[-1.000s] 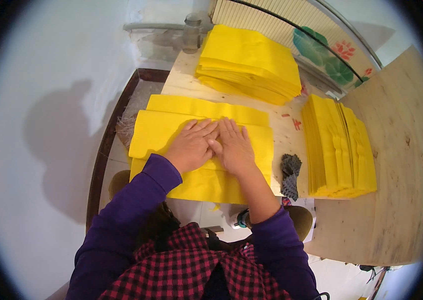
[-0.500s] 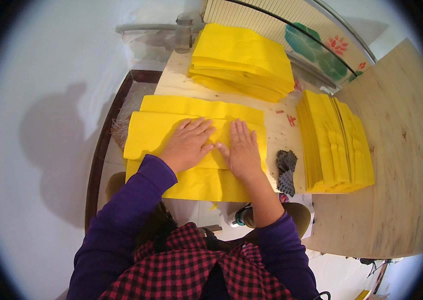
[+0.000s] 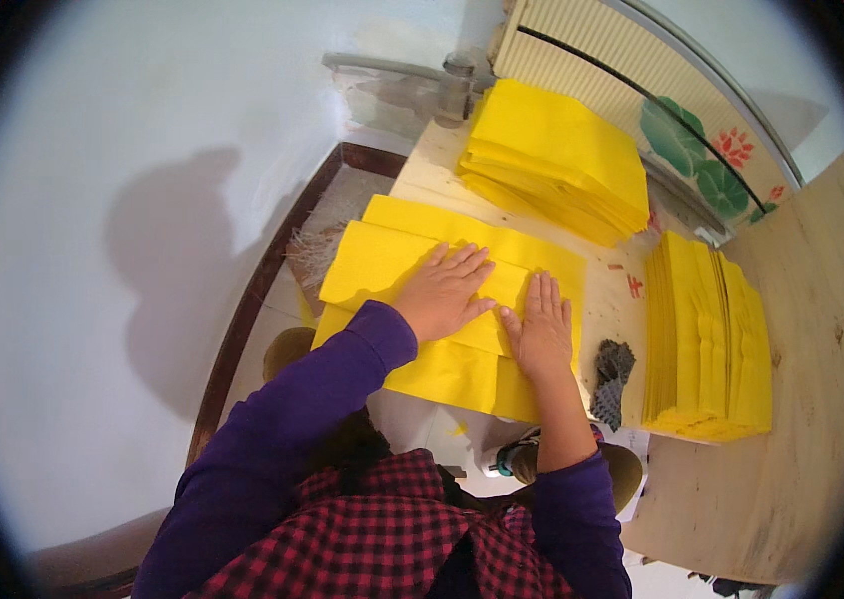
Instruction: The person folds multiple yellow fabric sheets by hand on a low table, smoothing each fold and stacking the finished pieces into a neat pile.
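A wide yellow sheet of fabric-like material [image 3: 442,369], folded in overlapping layers, lies on the wooden table in front of me. My left hand [image 3: 445,293] rests flat on its middle, fingers spread a little toward the far right. Beside it, my right hand [image 3: 544,327] is laid flat near the sheet's right side, fingers pointing away from me and thumb toward the left hand. Neither hand grips anything. The near edge of the sheet hangs over the table's front edge, above my knees.
Behind the sheet sits a thick stack of folded yellow pieces [image 3: 557,150]; another stack [image 3: 706,339] stands at the right. A crumpled dark grey cloth [image 3: 611,382] and small red scraps [image 3: 634,287] lie between. A clear jar [image 3: 456,90] is at the far corner, near the wall [image 3: 52,299].
The whole view has shifted and tilted, so everything sits further right in it. Both hands stay flat on the yellow sheet, in nearly the same place.
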Action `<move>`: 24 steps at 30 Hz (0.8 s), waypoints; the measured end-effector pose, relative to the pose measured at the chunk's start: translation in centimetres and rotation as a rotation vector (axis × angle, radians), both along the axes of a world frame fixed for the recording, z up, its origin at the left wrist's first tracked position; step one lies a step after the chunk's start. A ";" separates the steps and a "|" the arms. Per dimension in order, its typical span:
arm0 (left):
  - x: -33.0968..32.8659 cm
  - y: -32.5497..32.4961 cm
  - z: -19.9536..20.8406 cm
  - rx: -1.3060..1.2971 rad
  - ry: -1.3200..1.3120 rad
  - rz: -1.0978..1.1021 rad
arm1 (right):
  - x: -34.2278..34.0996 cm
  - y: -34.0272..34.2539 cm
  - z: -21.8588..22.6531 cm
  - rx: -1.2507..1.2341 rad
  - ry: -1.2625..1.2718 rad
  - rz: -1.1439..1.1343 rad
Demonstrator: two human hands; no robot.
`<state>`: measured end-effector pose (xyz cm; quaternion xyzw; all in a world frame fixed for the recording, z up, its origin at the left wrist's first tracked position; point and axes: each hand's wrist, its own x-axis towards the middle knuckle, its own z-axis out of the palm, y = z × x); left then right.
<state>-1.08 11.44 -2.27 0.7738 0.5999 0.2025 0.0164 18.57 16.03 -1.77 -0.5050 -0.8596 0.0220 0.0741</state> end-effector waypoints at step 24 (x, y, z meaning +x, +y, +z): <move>-6.4 -4.7 3.8 -0.163 0.076 0.452 | 0.3 0.5 1.2 -0.061 0.182 0.015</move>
